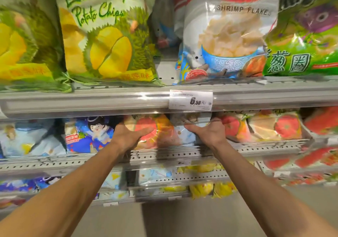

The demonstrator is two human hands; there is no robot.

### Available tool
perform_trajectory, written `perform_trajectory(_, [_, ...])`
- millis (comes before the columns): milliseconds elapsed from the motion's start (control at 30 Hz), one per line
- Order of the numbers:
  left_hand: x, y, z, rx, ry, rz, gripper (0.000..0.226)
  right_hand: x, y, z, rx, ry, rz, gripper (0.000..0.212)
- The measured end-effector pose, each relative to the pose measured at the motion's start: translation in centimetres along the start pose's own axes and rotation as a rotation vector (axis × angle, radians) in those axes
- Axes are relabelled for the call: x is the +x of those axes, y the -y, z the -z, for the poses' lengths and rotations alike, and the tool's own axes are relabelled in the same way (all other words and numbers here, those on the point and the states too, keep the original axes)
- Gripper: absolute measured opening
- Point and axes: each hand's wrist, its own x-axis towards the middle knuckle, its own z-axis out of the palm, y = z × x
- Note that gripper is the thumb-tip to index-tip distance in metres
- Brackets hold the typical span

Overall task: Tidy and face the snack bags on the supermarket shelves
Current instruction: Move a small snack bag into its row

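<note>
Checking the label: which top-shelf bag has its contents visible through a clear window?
The Shrimp Flakes bag, second from the right: pale flakes show through its clear panel. The durian chip and green onion-ring bags are fully printed.

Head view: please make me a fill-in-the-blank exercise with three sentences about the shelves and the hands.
1. The price tag on the shelf edge shows ____ yuan.
2. The white bag above that tag is labelled Shrimp ____.
3. Both hands, the left hand and the right hand, reach into the shelf ____ the price tag.

Missing words: 6.50; Flakes; below
</note>
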Motion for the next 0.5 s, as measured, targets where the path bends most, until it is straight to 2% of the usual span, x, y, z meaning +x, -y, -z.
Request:
perform_trajectory(67, [0.1, 0.4, 0.2, -0.009, -0.025, 0.013, 0.124, -0.5, 0.3, -0.1, -0.017, -0.025, 0.026, 0.068])
perform_trajectory(267, [-0.5, 0.5, 0.5, -0.098, 0.008, -0.017, 0.128, -3.1, 1.4, 0.7, -0.205, -0.182, 0.150, 0.057])
perform_trajectory(400, [-1.3, -0.1, 0.1, -0.097, -0.041, -0.026, 0.113, -4.5, 1.7, 2.9, -0.256, -0.281, 0.159, 0.060])
perform_trajectory(500, [-1.7, -0.6, -0.8, -0.112, -0.088, -0.021, 0.090, -6.0, 0.5, 5.1, -0.133, -0.293, 0.185, 0.057])
